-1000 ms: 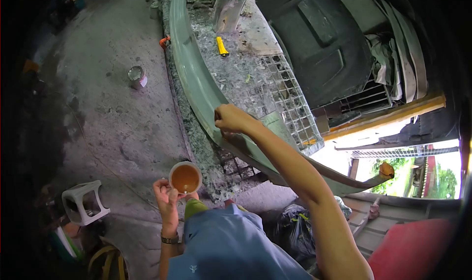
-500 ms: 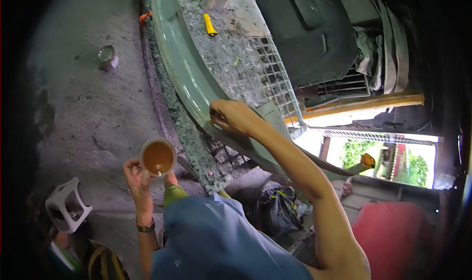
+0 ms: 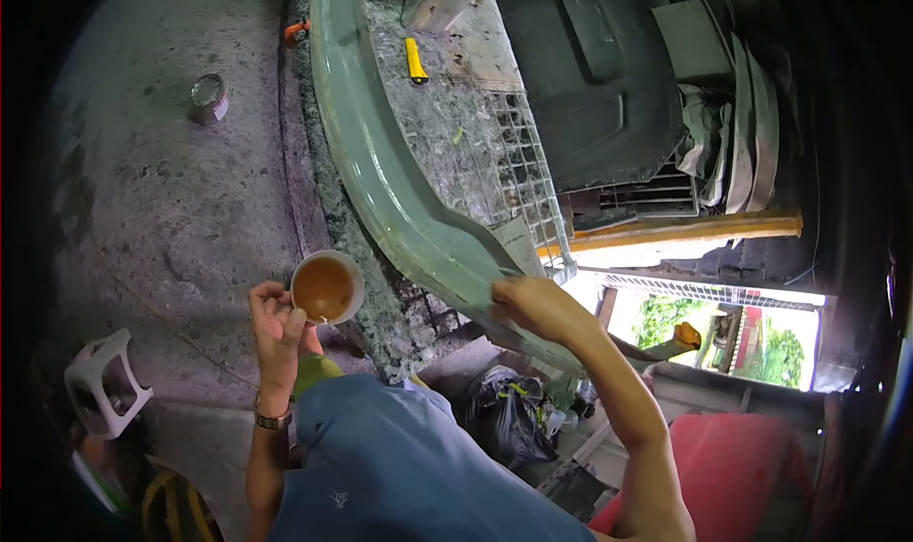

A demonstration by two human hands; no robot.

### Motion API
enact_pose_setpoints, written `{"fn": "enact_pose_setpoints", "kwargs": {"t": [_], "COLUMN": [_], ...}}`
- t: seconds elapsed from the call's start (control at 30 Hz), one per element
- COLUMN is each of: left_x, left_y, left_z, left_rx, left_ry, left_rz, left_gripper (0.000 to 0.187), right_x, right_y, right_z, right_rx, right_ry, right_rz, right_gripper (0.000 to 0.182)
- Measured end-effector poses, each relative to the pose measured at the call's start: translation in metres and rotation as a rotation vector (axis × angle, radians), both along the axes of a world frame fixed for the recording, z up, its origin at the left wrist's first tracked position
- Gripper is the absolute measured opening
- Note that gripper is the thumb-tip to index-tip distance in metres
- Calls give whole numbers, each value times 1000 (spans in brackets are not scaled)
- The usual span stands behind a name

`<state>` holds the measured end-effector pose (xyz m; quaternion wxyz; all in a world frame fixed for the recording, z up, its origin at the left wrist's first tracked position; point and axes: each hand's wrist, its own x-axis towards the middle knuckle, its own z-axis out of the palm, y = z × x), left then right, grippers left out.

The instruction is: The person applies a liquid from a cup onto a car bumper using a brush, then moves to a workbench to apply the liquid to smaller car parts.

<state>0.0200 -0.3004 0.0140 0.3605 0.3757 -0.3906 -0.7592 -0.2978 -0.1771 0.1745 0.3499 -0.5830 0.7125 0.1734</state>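
A clear cup (image 3: pixel 356 304) of amber-brown liquid is in my left hand (image 3: pixel 279 331), fingers and thumb at its lower left side. My right hand (image 3: pixel 529 306) is at the lower part of a long, curved, glossy grey-green panel (image 3: pixel 380 176), fingers bent down on its surface. What those fingers hold, if anything, is hidden. The panel lies along a speckled, worn bench (image 3: pixel 439 128). A yellow-handled tool (image 3: pixel 416 60) rests on the bench to the right of the panel.
An open can (image 3: pixel 208 98) stands on the floor at the upper left, a white stool (image 3: pixel 105 382) at the lower left. A wire grid (image 3: pixel 529 162) edges the bench. Below it sits a black bag (image 3: pixel 511 414). A red covered shape (image 3: pixel 728 471) is at the lower right.
My right hand has moved down and right along the panel. The cup in my left hand sits slightly further right and higher in view. The camera view has shifted a little.
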Motion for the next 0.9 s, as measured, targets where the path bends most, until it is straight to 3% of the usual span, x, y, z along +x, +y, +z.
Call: {"fn": "enact_pose_setpoints", "kwargs": {"t": [0.13,0.37,0.4,0.47,0.6,0.73,0.9], "left_x": [5,31,34,38,35,23,12], "left_y": [1,16,16,17,8,-5,-11], "left_z": [23,-1,-3,-6,-5,2,2], "left_rx": [113,49,55,72,71,105,86], "left_ry": [-15,-140,-145,-148,-160,-35,36], "left_rz": [-22,104,118,129,92,59,45], "left_gripper": [61,55,55,55,57,57,54], "right_x": [1,0,0,-2,-11,-7,-15], "right_y": [-95,-186,-182,-155,-79,-52,-92], "right_z": [-65,-131,-130,-121,-69,-8,-20], "right_rx": [-52,-105,-102,-333,-306,-143,102], "right_ry": [-143,-236,-236,-237,-206,-158,-144], "right_rz": [87,134,134,266,234,112,7], "right_gripper": [17,18,18,16,17,16,19]}}
